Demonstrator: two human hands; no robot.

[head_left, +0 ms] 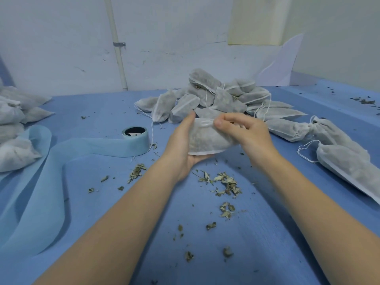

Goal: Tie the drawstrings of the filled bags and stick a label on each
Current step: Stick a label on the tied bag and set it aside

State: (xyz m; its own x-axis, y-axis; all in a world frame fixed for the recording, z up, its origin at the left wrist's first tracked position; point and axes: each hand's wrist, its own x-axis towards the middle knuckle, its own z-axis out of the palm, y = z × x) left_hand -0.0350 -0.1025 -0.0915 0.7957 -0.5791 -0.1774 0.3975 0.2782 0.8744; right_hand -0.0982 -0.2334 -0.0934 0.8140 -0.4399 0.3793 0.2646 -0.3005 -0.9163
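left hand (183,145) cradles the bag (205,138) (filled); right hand (246,132) fingers pinch its drawstring (205,123).

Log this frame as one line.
left hand cradles bag | right hand pinches drawstring | label roll untouched

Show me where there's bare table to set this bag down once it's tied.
Barest: the blue table between the tape roll and the far wall, left of the central bag pile. Also open: the strip between the forearms, though dried leaf bits litter it. Crowded: the pile behind the held bag, the bags at right, and the left edge with bags and unrolled blue strip.
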